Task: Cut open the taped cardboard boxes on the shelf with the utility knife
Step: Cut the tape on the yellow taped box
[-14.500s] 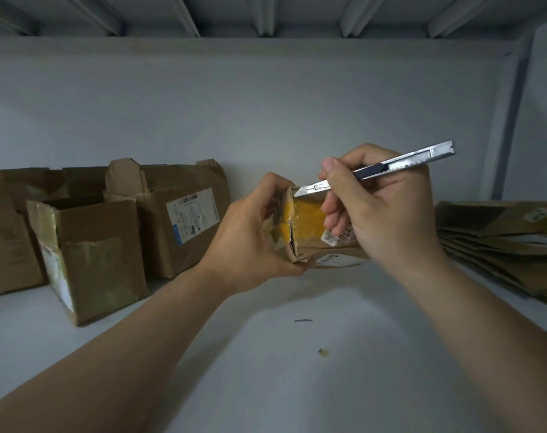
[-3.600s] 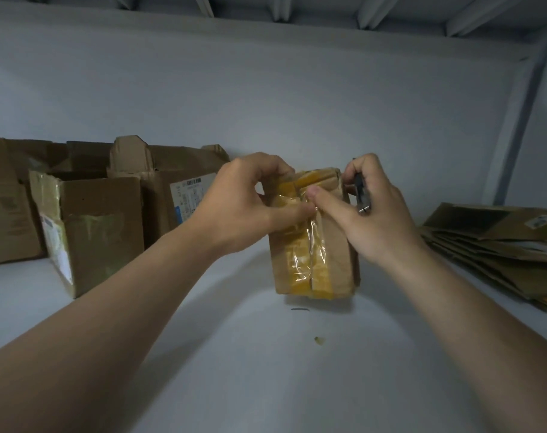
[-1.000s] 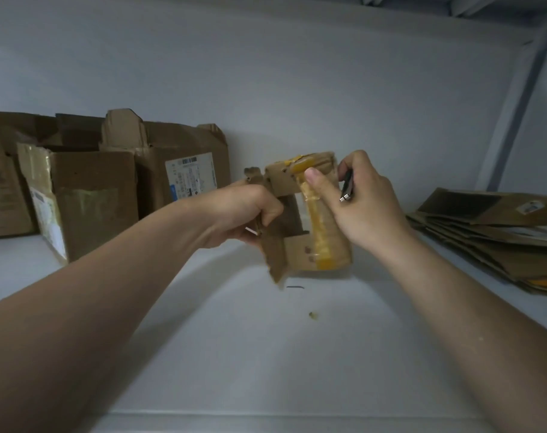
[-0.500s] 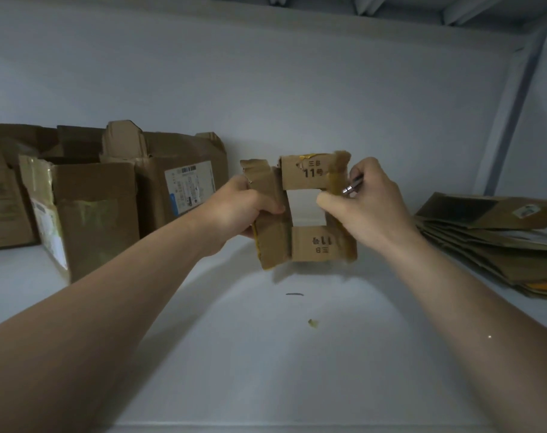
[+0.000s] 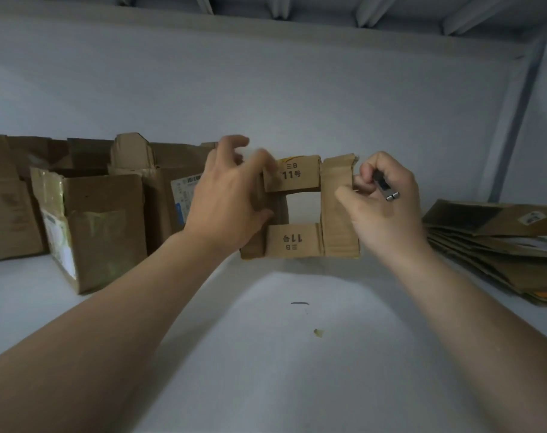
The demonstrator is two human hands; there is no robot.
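While we hold the small box (image 5: 300, 207) up above the shelf (image 5: 266, 370), its four flaps stand open.
Head view — our left hand (image 5: 228, 198), fingers blurred, curls round the left flap; our right hand (image 5: 384, 214) curls round the utility knife (image 5: 387, 190), thumb pressing the right flap. One held box, three opened boxes (image 5: 103, 220) left, one flattened stack (image 5: 500, 245) right.

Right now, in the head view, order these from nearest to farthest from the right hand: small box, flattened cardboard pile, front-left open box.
1. Small box, touched by the right hand, centre.
2. Flattened cardboard pile, lying to the right.
3. Open box, far left, beyond the left hand.
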